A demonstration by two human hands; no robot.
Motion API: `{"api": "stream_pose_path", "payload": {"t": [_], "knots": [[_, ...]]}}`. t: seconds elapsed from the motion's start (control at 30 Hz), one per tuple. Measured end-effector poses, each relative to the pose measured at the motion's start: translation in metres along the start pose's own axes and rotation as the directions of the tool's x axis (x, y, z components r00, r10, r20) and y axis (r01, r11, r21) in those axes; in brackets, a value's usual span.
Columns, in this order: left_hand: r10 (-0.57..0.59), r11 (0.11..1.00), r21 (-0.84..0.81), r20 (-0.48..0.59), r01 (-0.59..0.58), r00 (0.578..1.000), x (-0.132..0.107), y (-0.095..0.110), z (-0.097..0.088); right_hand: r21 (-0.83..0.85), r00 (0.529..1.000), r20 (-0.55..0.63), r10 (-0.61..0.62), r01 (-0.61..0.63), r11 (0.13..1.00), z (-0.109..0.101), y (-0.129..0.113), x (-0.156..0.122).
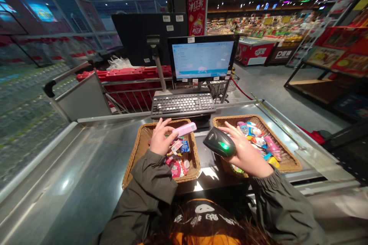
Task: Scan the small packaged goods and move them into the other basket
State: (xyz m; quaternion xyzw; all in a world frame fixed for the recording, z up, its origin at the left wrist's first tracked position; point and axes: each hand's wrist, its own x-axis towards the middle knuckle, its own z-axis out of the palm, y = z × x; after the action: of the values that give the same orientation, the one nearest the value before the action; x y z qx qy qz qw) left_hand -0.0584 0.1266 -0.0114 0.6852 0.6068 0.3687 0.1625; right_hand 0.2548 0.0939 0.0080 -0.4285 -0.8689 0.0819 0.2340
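Over the left wicker basket [132,160], my left hand [161,138] pinches a slim pink package [185,129] with a pale label on its side. Small packaged goods [176,166] lie in that basket, partly hidden by my hand and sleeve. My right hand [247,153] is wrapped round a black barcode scanner [220,142], whose green light glows and whose nose points left toward the pink package. Beneath and beyond this hand stands the right wicker basket [289,160], holding several colourful small packages [258,141]. A gap separates scanner and package.
Behind the baskets stand a black keyboard [184,103] and a lit monitor [202,59]; a second screen's dark back [143,38] is at its left. The steel counter [86,168] stretches left. A thin yellowish rod [276,118] lies along the right side. Red shopping baskets [129,74] are beyond.
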Motion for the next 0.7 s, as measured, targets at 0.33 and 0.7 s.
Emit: {"api": "stream_pose_path", "payload": {"t": [0.33,0.7], "knots": [[-0.023,1.0,0.007,0.023,0.023,0.999,0.0,-0.002,-0.004,-0.01,1.0,-0.004,0.006,-0.006,1.0,0.004,-0.001,0.001],[-0.085,0.995,0.055,0.046,0.082,0.995,-0.007,-0.023,-0.002,0.002,0.999,0.03,0.015,-0.015,1.0,0.007,-0.004,0.002]]}}
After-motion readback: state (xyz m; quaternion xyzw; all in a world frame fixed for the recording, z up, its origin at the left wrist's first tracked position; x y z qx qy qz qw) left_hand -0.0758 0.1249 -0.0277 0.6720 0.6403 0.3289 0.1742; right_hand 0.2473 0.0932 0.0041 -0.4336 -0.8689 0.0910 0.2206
